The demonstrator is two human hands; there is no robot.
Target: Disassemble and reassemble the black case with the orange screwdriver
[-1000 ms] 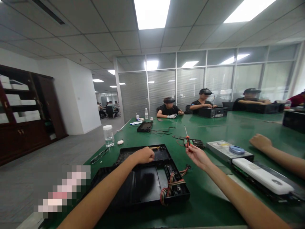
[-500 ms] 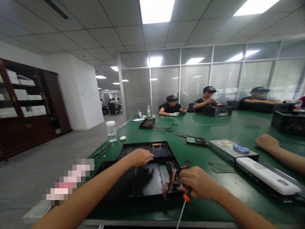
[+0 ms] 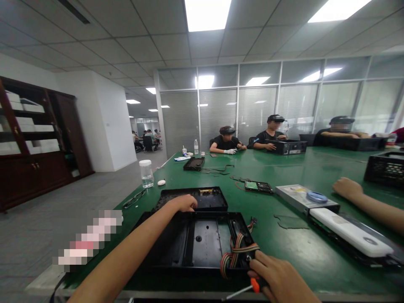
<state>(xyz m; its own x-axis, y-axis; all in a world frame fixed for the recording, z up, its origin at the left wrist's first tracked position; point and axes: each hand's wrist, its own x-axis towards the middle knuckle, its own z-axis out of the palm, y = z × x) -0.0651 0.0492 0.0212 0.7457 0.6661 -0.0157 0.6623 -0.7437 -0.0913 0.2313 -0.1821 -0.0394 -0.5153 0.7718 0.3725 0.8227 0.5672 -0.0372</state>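
Observation:
A black plastic casing lies in front of me, tilted a little, with a bundle of striped ribbon cables at its right end. My left hand is closed at the casing's far rim; its fingertips are partly hidden there. Just behind lies a second shallow black panel. At the near right corner, my right hand touches the casing with its fingers and also holds a screwdriver with an orange and black handle. The screwdriver's shaft points down and left, away from the casing.
On the green table are a jar, glasses, a circuit board part and a metal drive bearing a blue ring. A long white device lies right, beside another person's forearm. Co-workers sit opposite.
The casing and cables have shifted right and tilted. My right hand has moved right and down with the screwdriver, whose shaft now lies flatter. My left hand has moved slightly left to the far rim.

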